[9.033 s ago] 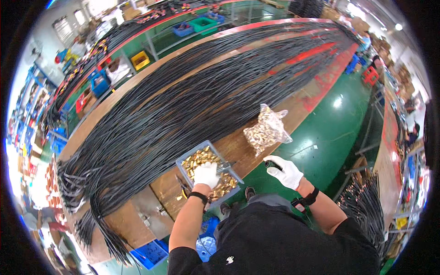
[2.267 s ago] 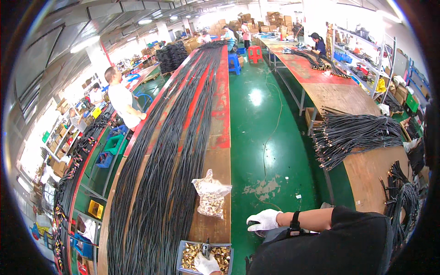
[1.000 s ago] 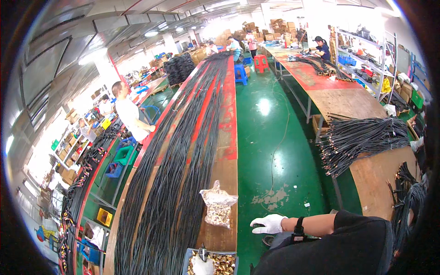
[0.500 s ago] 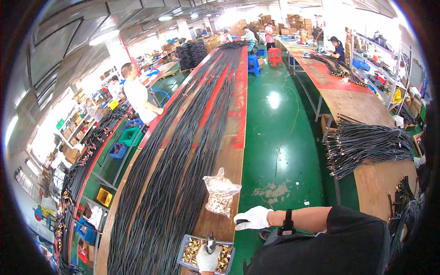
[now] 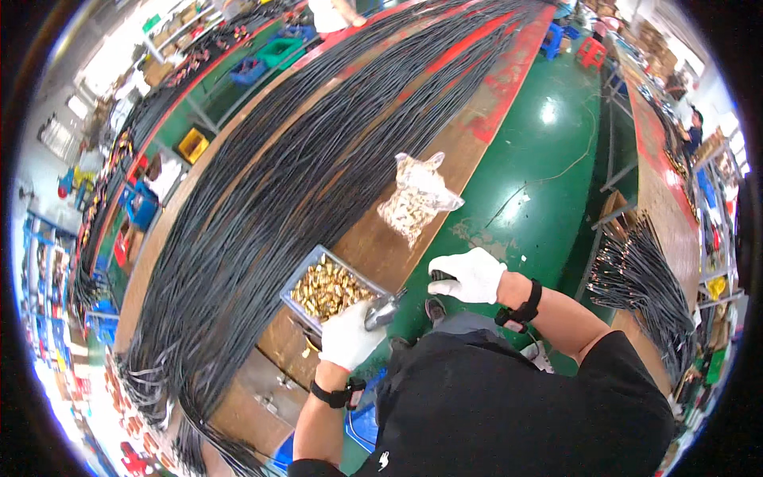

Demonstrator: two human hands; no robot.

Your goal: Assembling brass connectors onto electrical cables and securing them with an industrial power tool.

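My left hand (image 5: 348,338), in a white glove, is closed around a grey and black cylindrical tool with a thin tip (image 5: 381,312). It is beside the lower right rim of a grey-blue plastic bin (image 5: 296,307) full of small brass fittings (image 5: 332,288). My right hand (image 5: 477,275), gloved too, is out over the green floor, right of the table edge. Its fingers are curled round a small black piece (image 5: 442,276) whose kind I cannot make out. A clear plastic bag of pale metallic fittings (image 5: 415,203) lies on the table ahead of the bin.
Long black cables (image 5: 302,159) cover much of the wooden and red table (image 5: 362,248). Another bundle of cables (image 5: 648,278) lies on the right-hand table. Blue (image 5: 551,41) and red stools (image 5: 590,52) stand in the green aisle (image 5: 548,151). Across the table a person (image 5: 334,14) stands.
My view has tilted down and turned. The left hand with the tool has come off the fittings to the bin's right edge, its tip now pointing right. The right hand keeps the black piece.
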